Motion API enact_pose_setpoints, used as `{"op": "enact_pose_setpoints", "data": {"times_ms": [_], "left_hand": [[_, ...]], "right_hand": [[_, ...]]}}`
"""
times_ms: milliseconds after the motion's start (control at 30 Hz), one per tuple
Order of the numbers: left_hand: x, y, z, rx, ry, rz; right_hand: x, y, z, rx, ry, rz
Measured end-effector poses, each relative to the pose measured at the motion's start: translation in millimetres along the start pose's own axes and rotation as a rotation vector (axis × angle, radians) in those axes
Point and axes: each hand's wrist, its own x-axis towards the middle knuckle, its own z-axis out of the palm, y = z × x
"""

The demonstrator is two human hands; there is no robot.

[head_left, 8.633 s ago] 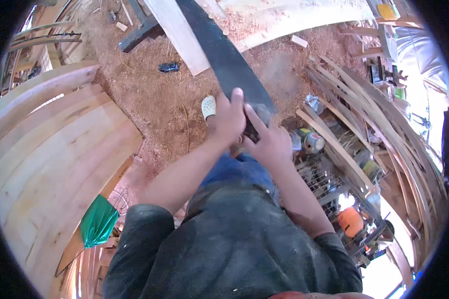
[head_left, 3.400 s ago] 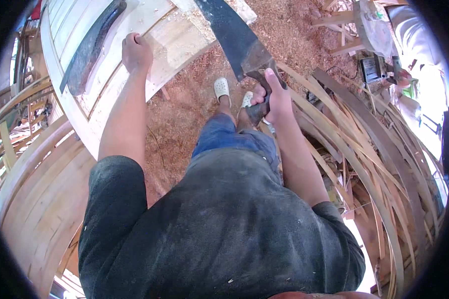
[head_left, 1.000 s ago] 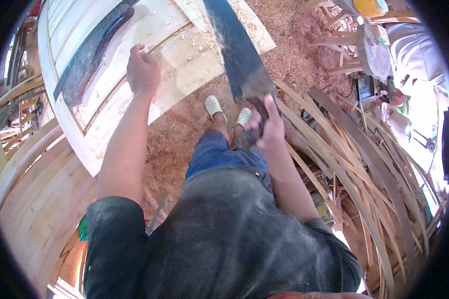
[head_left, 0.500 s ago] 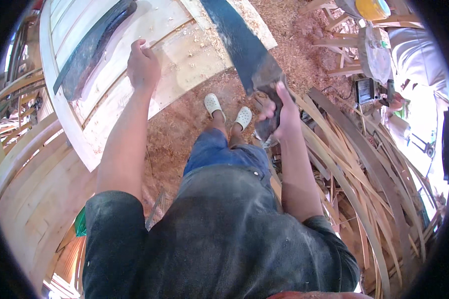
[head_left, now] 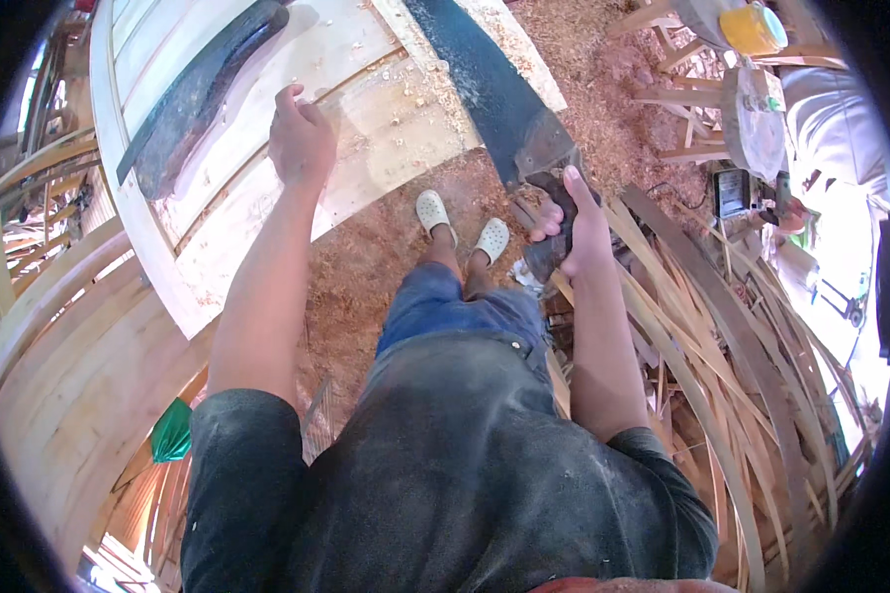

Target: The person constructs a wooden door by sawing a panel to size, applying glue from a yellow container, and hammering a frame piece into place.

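Note:
My right hand [head_left: 585, 227] is wrapped round the dark handle of a handsaw [head_left: 494, 94], whose broad dark blade points up and to the left over the end of a pale wooden panel [head_left: 366, 158]. Above that same panel is my left hand [head_left: 303, 138], its fingers loosely curled in and nothing visible in them. On the panel's far left lies a long, dark, curved piece [head_left: 198, 99]; its exact kind is unclear. Wood shavings [head_left: 420, 99] are scattered over the panel near the blade.
Long thin wood strips [head_left: 702, 346] are heaped at my right. Curved boards [head_left: 79, 356] stand at the left, a green bag [head_left: 172, 431] near them. Wooden stools [head_left: 697, 99], one beneath a yellow container [head_left: 753, 29], are at the far right. Sawdust covers the floor [head_left: 356, 287].
The whole scene has shifted slightly right and down in the view. Both hands keep much the same pose, the right one still gripping the handsaw.

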Motion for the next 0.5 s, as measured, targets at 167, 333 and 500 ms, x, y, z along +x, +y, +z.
{"op": "enact_pose_setpoints", "data": {"times_ms": [167, 333, 500], "left_hand": [[-2.7, 0.8, -4.7, 0.009, -0.033, -0.071], [-0.4, -3.3, -1.5, 0.017, -0.005, 0.015], [3.0, 1.8, 0.9, -0.04, -0.025, 0.01]], "right_hand": [[-53.2, 5.0, -57.5, -0.044, 0.065, 0.055], [-54.9, 10.7, -57.3, -0.058, 0.07, 0.073], [5.1, 6.2, 3.4, 0.073, 0.013, -0.014]]}}
